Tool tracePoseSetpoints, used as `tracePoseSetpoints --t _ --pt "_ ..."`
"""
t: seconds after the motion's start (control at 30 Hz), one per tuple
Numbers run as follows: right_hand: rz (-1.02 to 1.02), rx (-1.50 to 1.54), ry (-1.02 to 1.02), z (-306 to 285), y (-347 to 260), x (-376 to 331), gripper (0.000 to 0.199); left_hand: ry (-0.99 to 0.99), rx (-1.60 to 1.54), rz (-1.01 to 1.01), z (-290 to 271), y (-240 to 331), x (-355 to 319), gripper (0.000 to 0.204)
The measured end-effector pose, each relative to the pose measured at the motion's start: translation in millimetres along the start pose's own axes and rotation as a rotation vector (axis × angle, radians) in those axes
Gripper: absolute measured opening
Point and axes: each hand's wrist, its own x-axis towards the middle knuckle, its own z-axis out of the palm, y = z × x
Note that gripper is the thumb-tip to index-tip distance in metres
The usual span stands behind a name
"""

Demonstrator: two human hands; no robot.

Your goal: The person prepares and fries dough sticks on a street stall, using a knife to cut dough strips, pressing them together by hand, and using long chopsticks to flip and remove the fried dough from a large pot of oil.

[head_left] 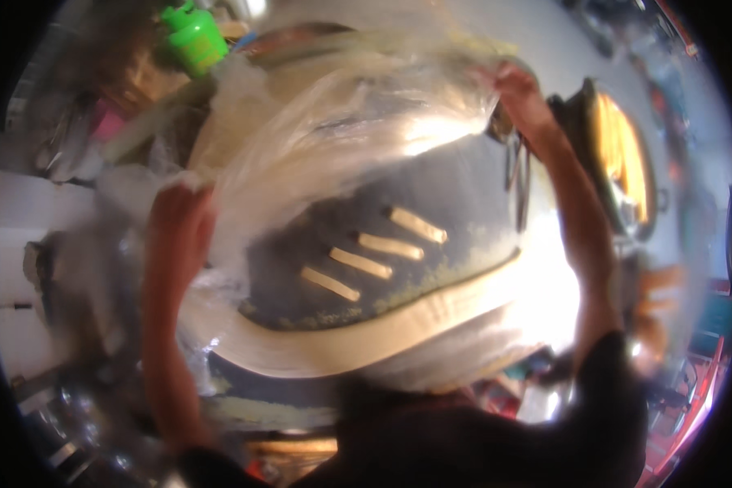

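Note:
A clear, crumpled plastic sheet [301,134] is stretched across the far side of a dark worktop [455,183]. My left hand [185,211] is closed on the sheet's near left edge. Farther off, my right hand [512,88] is closed round its far right edge; motion blurs the fingers. Several short tan strips [362,262] lie side by side, slanted, on the dark surface, uncovered by the plastic. A pale, curved band [366,346] runs along the worktop's near edge. Glare hides part of the right side.
Beyond the sheet at the far left stands a bright green canister [193,39], with a pink object [106,120] nearer. On the right is a dark-rimmed container with yellow material [618,150]. Thin dark rods [520,183] lie beside my right forearm. Blurred clutter fills the edges.

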Motion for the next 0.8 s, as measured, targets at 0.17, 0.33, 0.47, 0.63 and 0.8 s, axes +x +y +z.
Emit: tracePoseSetpoints --t 0.17,0.33,0.47,0.63,0.8 --pt "0.165 0.135 -0.141 -15 -93 -136 0.011 -0.471 0.005 -0.004 -23 131 -103 0.059" --pt "0.194 -0.422 -0.368 -57 -80 -268 0.011 -0.551 -0.261 0.053 4 221 -158 0.045" --pt "0.238 -0.710 -0.434 -45 -34 -318 0.009 -0.528 -0.220 -0.101 54 283 -229 0.034" --pt "0.087 -0.722 -0.446 -56 -46 -387 0.024 -0.688 -0.211 -0.218 66 273 -277 0.022" --pt "0.325 -0.630 -0.514 -78 -31 -406 0.035 -0.590 -0.112 -0.228 38 287 -317 0.010"
